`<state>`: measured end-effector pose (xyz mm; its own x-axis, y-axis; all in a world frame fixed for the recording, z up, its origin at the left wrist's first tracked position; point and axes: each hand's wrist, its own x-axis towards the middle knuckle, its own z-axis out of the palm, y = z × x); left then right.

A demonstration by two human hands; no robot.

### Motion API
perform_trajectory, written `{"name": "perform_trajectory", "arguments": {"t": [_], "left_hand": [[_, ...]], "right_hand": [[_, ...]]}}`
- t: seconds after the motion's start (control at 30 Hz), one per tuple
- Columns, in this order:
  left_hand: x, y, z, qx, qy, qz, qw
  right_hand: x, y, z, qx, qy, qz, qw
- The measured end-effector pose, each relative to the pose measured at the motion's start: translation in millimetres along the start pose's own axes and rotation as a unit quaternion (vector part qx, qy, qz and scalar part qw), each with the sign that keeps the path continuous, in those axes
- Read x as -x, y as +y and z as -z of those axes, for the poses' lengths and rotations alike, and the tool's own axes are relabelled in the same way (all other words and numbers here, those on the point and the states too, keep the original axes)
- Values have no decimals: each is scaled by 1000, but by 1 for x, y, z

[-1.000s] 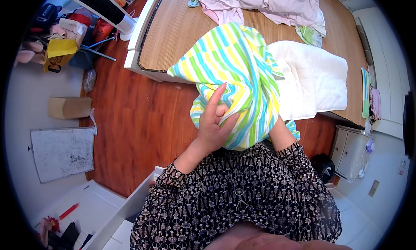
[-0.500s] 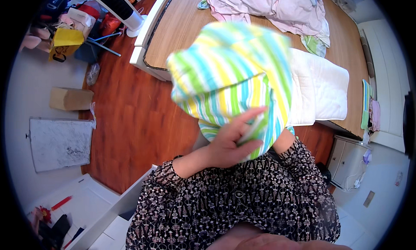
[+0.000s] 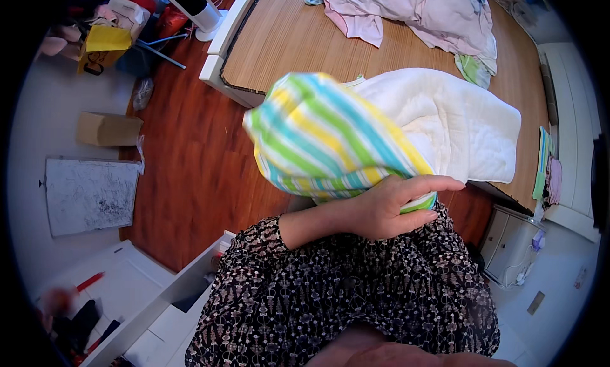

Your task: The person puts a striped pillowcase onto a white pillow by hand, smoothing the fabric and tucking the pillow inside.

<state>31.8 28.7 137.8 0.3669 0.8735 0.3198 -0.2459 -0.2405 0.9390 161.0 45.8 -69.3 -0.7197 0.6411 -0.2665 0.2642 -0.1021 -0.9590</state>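
Observation:
A cloth with green, yellow, blue and white stripes (image 3: 318, 135) is bunched in front of me, over the near edge of the bed board. My left hand (image 3: 387, 208) reaches across its lower side. Striped fabric lies between its thumb and fingers, and the forefinger points right. Hidden from sight is my right hand, with its forearm behind the cloth and my left hand. Right behind the stripes lies a white quilted pad (image 3: 489, 135) with a rumpled middle; whether it is joined to the striped cloth I cannot tell.
Pink garments (image 3: 432, 17) lie at the far side of the bed board (image 3: 286, 49). A white cabinet (image 3: 511, 246) stands at right. Leftward are a tower fan (image 3: 190, 5), a yellow bag (image 3: 105, 46), a cardboard box (image 3: 108, 129) and a whiteboard (image 3: 92, 195).
My left hand has moved right with the cloth's lower edge. The striped bunch sank and narrowed, showing more of the white pad. My right wrist has gone out of sight.

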Motion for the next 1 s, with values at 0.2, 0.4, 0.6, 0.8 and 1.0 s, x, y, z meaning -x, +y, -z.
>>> {"name": "perform_trajectory", "arguments": {"t": [0.2, 0.4, 0.6, 0.8, 1.0], "left_hand": [[23, 41, 31, -332, -38, 122, 934], [32, 58, 144, -450, 96, 242, 854], [155, -157, 248, -489, 178, 331, 787], [139, -168, 249, -387, 122, 441, 801], [108, -108, 298, -563, 225, 331, 723]], "right_hand": [[29, 14, -27, 2, -46, -15, 999], [37, 23, -39, -7, -49, -25, 998], [42, 22, -45, -7, -68, -23, 997], [45, 22, -49, -5, -55, -30, 998], [42, 23, -50, -9, -71, -22, 997]]}}
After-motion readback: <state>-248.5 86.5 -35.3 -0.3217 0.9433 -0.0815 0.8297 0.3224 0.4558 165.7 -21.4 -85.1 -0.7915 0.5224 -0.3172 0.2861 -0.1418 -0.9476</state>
